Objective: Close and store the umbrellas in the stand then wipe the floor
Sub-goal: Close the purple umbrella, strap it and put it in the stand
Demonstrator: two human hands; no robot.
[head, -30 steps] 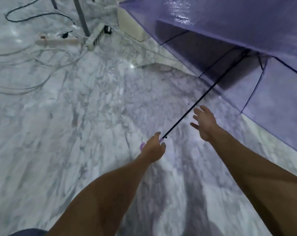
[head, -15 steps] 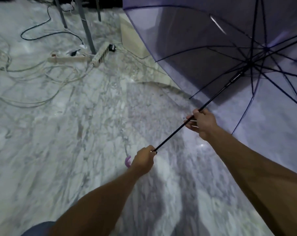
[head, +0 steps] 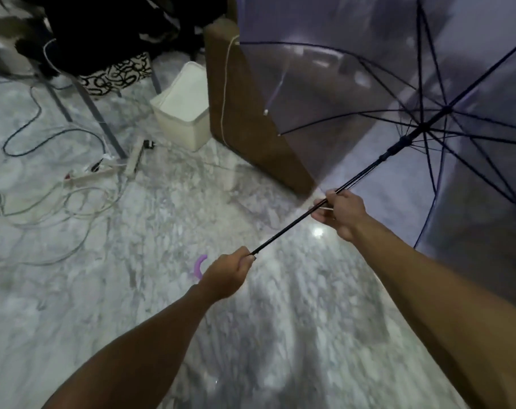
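Two hands are on one umbrella now. Your left hand (head: 225, 276) is curled tight around the purple hook handle (head: 200, 265), right where the black shaft (head: 283, 231) begins. Your right hand (head: 339, 212) is wrapped around that shaft higher up, past your left hand and off to the right. A second ago your right hand was open and only reaching for the shaft; half a second ago it closed on it, and it has kept that hold. So the grabbing part is done, and I think the closing part comes next.

Beyond your right hand, farther up the shaft, sits the dark sliding piece (head: 397, 144) where the thin ribs meet. The see-through purple canopy (head: 354, 93) is wide open, up and to the right of both hands. It has tipped more toward you than before, so you can now see inside it. To shut it, I think your right hand must slide up to that sliding piece and pull it back down toward your left hand. Watch your fingers near the catch, because it could pinch.

Past your left hand, farther away, stands a white bin (head: 182, 113) beside a brown piece of furniture (head: 245, 113). I cannot tell if the bin is the stand. Cables and power strips (head: 103, 169) lie on the marble floor (head: 162, 231) out to the left, so keep the wet umbrella away from them.
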